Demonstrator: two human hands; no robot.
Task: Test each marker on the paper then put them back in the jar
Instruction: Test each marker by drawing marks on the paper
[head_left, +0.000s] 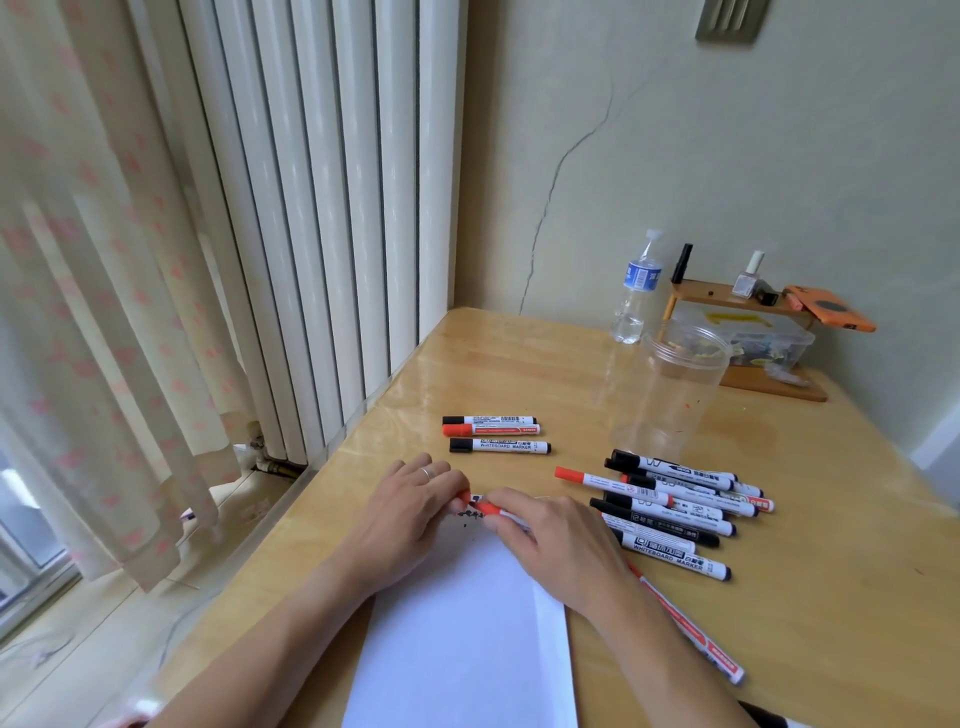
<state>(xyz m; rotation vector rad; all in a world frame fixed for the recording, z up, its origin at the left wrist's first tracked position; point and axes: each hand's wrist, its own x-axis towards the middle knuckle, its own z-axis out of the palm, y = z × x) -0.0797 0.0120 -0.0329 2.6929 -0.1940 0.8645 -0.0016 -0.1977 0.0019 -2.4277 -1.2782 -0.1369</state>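
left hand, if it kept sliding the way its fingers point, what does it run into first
Probably the red-capped marker it is already pinching, with the right hand just behind. The left hand points right, across the white paper; depth is hard to judge.

Both hands cover most of the red marker and the paper's top edge. The paper's near end runs off the bottom edge. The scribbles there are too small to read.
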